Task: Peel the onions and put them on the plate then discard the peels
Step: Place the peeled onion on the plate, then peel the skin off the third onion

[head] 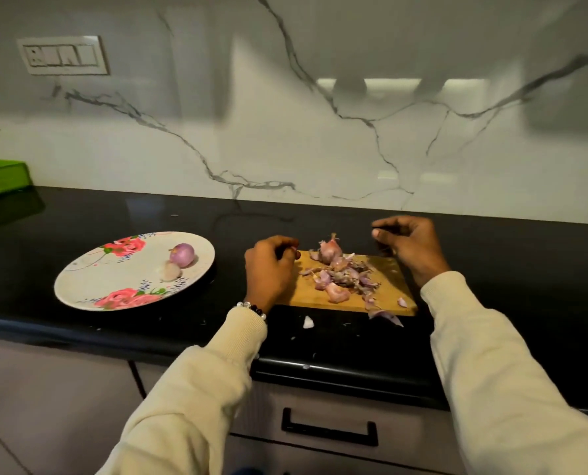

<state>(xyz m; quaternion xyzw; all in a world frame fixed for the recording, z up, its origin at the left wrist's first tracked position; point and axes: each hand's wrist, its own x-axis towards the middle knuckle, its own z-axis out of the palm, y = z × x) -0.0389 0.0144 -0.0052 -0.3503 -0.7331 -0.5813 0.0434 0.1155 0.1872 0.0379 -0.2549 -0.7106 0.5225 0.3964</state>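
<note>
Black stone counter carries a flowered plate at the left, with two peeled onions on it, and a wooden board just beside it to the right. On the board lies a heap of peels, some spilling off the near edge. The left hand and the right hand hover apart at the board's two ends, fingers curled; whether either pinches anything cannot be told. Peeling looks finished, so gathering the peels for discarding likely comes next.
</note>
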